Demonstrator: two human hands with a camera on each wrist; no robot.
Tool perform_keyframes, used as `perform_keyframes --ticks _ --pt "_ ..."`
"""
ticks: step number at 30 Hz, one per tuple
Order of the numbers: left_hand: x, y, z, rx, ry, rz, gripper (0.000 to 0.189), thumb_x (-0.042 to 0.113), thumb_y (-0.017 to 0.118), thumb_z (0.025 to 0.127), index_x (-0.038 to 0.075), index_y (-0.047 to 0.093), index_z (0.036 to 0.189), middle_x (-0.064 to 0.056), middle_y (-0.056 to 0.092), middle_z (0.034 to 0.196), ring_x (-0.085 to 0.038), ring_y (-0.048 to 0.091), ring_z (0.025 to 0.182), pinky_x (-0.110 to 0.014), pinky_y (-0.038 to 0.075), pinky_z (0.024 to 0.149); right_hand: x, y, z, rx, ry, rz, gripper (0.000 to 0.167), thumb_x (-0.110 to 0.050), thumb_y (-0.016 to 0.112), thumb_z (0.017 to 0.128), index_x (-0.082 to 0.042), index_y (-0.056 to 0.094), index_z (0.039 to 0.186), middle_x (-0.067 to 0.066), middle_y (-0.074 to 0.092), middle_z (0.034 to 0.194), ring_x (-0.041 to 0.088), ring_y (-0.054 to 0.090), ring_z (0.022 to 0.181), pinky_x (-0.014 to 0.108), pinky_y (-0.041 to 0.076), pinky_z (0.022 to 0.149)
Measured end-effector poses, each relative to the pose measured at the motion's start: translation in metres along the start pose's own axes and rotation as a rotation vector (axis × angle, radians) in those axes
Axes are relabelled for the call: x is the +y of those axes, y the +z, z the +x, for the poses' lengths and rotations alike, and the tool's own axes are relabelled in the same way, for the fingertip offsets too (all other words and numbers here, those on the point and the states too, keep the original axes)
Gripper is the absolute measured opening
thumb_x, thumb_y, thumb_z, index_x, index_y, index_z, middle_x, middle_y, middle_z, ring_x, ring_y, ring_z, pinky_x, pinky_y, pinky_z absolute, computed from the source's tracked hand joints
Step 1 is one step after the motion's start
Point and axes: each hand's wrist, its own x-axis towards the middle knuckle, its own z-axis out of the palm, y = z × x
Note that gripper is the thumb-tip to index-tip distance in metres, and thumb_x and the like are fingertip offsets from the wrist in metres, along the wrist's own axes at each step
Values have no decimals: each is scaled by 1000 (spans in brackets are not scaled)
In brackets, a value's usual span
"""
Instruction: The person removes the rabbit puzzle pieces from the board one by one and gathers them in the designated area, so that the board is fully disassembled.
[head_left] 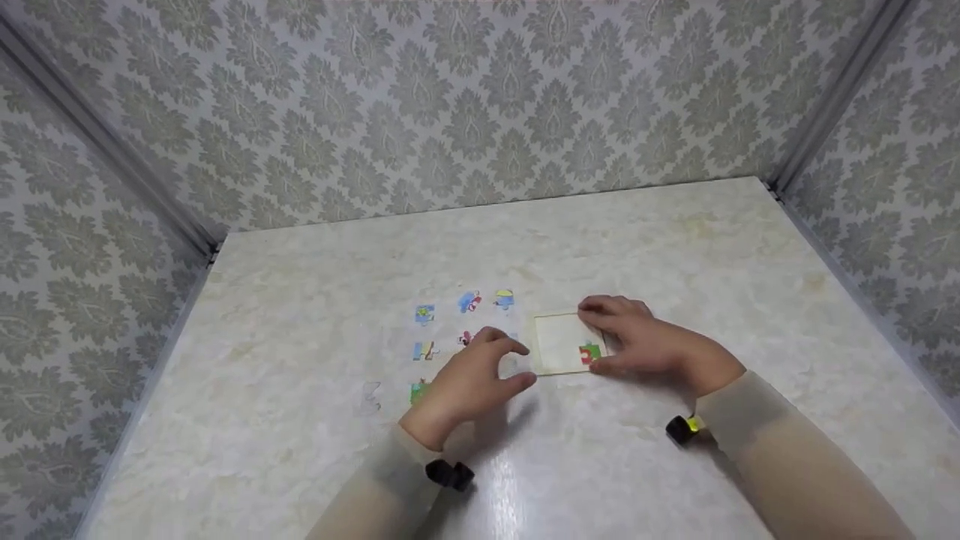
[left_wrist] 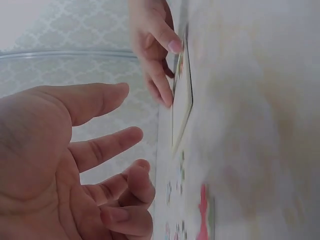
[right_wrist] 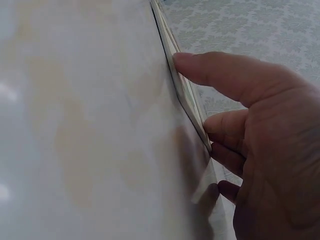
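A shallow square puzzle tray (head_left: 559, 341) with a thin raised rim lies on the table, seen edge-on in both wrist views. One red and green jigsaw piece (head_left: 590, 353) sits in its lower right corner. My right hand (head_left: 641, 341) grips the tray's right side, thumb at the near corner and fingers at the far corner. Just off the left edge hovers my left hand (head_left: 469, 379), thumb and forefinger spread apart with nothing between them. Its other fingers bend loosely in the left wrist view. It partly hides the loose jigsaw pieces beneath.
Left of the tray, loose pieces lie in rough rows, among them a blue and yellow piece (head_left: 504, 298), a blue and red piece (head_left: 469, 301) and a green piece (head_left: 417, 391). A pale piece (head_left: 371, 397) lies farther left. Patterned walls (head_left: 480, 97) border the marbled table (head_left: 300, 277).
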Motion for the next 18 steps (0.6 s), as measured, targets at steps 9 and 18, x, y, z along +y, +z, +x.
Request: perform_keyframes --ticks 9,18 --pt "32 32 51 -40 7 55 39 28 76 109 14 75 146 -9 63 156 -28 69 139 -47 55 121 -1 -2 -1 -5 38 3 97 -52 86 100 -18 37 177 3 28 187 41 16 174 68 24 137" --pt "46 56 78 -72 -26 86 46 12 71 110 14 69 155 -10 60 160 -25 67 143 -41 54 124 -2 -2 -2 7 19 -4 94 -50 87 100 -17 42 176 5 31 186 45 19 173 68 28 135"
